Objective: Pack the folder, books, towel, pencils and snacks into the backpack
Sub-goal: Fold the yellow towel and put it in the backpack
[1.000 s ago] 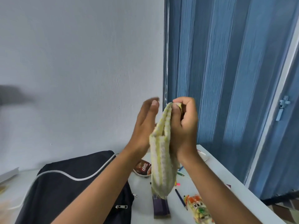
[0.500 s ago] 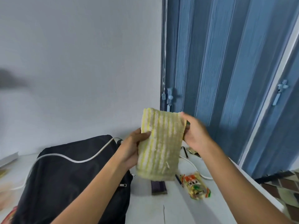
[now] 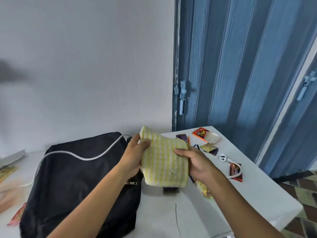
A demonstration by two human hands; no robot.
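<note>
1. Head view, bottom of the frame: two bare forearms rise from the lower edge and meet at centre, so the work is kept right under the eyes.

2. At centre, the left hand (image 3: 135, 157) pinches the upper left corner of the yellow-and-white striped towel (image 3: 164, 162), thumb in front and fingers curled behind. The right hand (image 3: 197, 164) grips its right edge, fingers wrapped over the front of the cloth. Holding opposite sides looks meant to keep the folded bundle flat and compact before it goes in.

3. That towel hangs in the air above the white table (image 3: 257, 194), just right of the black backpack (image 3: 77, 177), so only a short swing to the left is needed.

4. Lower left, the backpack lies flat on the table with a white cable (image 3: 82, 156) draped across it. A zipper pull (image 3: 131, 183) shows on its right side; whether the main opening is unzipped I cannot tell.

5. Under the towel and the right wrist, a dark wrapper and a yellow snack pack (image 3: 205, 190) peek out, apparently waiting their turn.

6. Right of centre, further back, more snacks lie scattered: a red-brown bar (image 3: 235, 170), a foil packet (image 3: 208, 147), an orange packet (image 3: 199, 133), with pencils (image 3: 195, 146) beside them, all within the right hand's reach.

7. Far left edge, blurred papers or books lie beside the bag; too unclear to name.
</note>
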